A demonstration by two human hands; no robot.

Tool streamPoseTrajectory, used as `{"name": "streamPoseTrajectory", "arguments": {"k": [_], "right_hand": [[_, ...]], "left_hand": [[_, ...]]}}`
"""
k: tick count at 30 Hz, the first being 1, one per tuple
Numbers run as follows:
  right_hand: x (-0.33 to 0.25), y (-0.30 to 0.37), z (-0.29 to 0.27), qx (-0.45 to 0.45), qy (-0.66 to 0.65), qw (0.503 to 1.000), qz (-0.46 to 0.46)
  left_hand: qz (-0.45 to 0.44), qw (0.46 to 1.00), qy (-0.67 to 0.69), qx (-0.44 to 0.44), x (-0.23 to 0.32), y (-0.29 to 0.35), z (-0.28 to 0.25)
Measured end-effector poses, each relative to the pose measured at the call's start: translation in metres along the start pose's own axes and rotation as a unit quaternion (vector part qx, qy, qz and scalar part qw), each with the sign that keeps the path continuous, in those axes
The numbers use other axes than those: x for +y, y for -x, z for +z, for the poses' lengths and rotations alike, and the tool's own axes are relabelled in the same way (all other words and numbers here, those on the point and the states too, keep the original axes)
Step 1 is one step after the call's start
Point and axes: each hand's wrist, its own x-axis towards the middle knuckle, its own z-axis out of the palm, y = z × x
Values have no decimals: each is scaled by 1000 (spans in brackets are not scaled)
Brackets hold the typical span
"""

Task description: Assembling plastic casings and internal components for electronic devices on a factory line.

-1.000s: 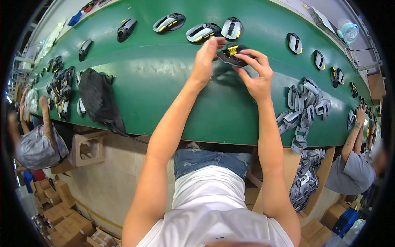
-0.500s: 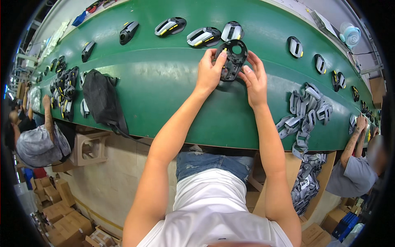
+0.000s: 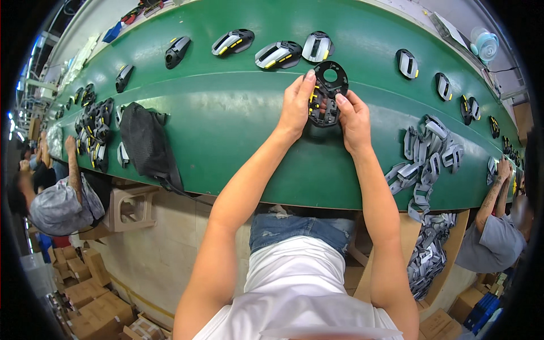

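A black computer mouse shell (image 3: pixel 333 88) with a round hole at its far end and yellow side buttons is held up above the green table. My left hand (image 3: pixel 296 107) closes on its left edge, thumb near the hole. Gripping the right edge is my right hand (image 3: pixel 355 116), its thumb on top of the shell. Some fingertips are hidden beneath the shell. Just beyond it lie two silver-and-black mouse shells (image 3: pixel 318 47), (image 3: pixel 279 55), apart from my hands.
More mouse shells stand along the green table (image 3: pixel 238 141). Grey plastic parts (image 3: pixel 422 156) are piled at right, above a cardboard box (image 3: pixel 447 255) of similar parts. At left are a black mesh bag (image 3: pixel 144 139) and heaped black shells (image 3: pixel 96 122). Co-workers sit on both sides.
Both hands have drawn the mouse shell slightly nearer and tilted it, so its yellow buttons and inner frame show more. My right hand has moved from open fingers beside it to a grip.
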Motion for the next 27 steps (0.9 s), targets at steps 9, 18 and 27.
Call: {"name": "streamPoseTrajectory", "arguments": {"k": [9,18,27], "right_hand": [[3,-3,-4,-38,16,998,-52],[1,1,0,-28,89,993,-70],[-3,-4,-5,-59,68,995,-38]], "left_hand": [[50,997,62,25,1,3,5],[159,980,-106,52,-8,4,6],[176,973,-120,90,-14,-12,-6]]}}
